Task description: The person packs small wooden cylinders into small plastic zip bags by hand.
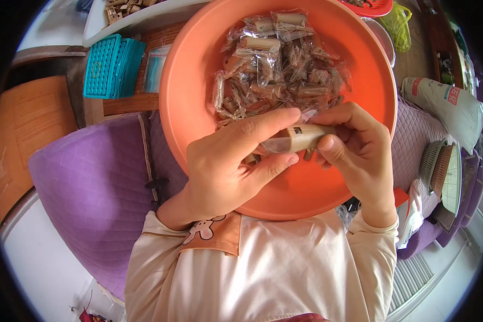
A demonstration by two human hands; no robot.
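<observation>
Over the orange bowl (198,91), two hands meet in the middle. The left hand (228,169) comes up from the lower edge, its thumb and first finger stretched out and pinching the clear bag (276,144). The right hand (359,150) curls in from the other side, fingers bent, thumb pressed on the wood piece (306,137). That one wood piece is half inside the bag, and both hands hold it tight just above the near side of the bowl. Behind the hands, in the far half of the bowl, lies a pile of packed bags (279,64); there are too many to count, well over ten. Left of the bowl are two teal boxes (112,67), side by side.
</observation>
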